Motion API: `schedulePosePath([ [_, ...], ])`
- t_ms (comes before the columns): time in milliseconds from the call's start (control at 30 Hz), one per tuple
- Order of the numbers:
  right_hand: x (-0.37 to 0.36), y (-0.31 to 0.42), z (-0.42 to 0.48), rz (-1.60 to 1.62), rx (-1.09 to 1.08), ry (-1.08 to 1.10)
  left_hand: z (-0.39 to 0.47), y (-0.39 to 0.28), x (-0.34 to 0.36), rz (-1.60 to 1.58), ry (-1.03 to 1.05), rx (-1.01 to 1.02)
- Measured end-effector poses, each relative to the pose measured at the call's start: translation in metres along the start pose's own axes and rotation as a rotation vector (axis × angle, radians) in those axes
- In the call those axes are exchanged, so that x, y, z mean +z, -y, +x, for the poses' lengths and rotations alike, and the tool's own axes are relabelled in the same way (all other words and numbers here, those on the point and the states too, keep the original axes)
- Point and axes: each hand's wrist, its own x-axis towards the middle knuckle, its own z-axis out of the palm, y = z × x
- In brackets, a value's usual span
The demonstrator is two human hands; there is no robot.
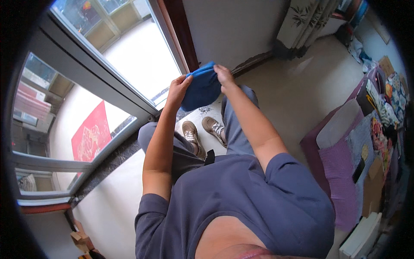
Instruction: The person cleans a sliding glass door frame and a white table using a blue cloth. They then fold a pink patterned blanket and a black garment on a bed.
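A piece of blue fabric (pixel 201 89) hangs between my two hands, above my knees and shoes. My left hand (pixel 179 89) pinches its left upper edge, thumb on top. At the opposite upper corner, my right hand (pixel 224 77) grips the fabric with bent fingers. The lower part droops in a rounded curve, and its exact kind cannot be told. Below it, my brown shoes (pixel 190 131) with white laces rest on the pale floor.
To the left stands a metal-framed glass door (pixel 97 76), with a red mat (pixel 92 131) beyond the glass. A purple-covered seat (pixel 338 184) on the right bears clothes (pixel 380 129), a dark phone-like object (pixel 358 170) and cardboard (pixel 372 187). A patterned curtain (pixel 299 27) hangs ahead.
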Motion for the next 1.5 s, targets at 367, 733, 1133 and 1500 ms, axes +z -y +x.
schedulePosePath([
  [367, -0.086, 0.060, -0.028, -0.594, 0.178, 0.128, 0.061, -0.027, 0.014, -0.322, -0.372, 0.291],
  [733, -0.148, 0.117, -0.074, -0.552, 0.139, -0.031, 0.183, 0.000, 0.008, 0.482, -0.744, 0.574],
  [1133, -0.152, 0.121, -0.049, -0.711, 0.018, -0.014, 0.190, 0.121, 0.026, 0.749, -0.677, 0.341],
  [1500, -0.186, 0.109, -0.011, -0.727, -0.162, -0.013, 0.208, 0.173, 0.010, 0.965, -0.429, -0.002],
])
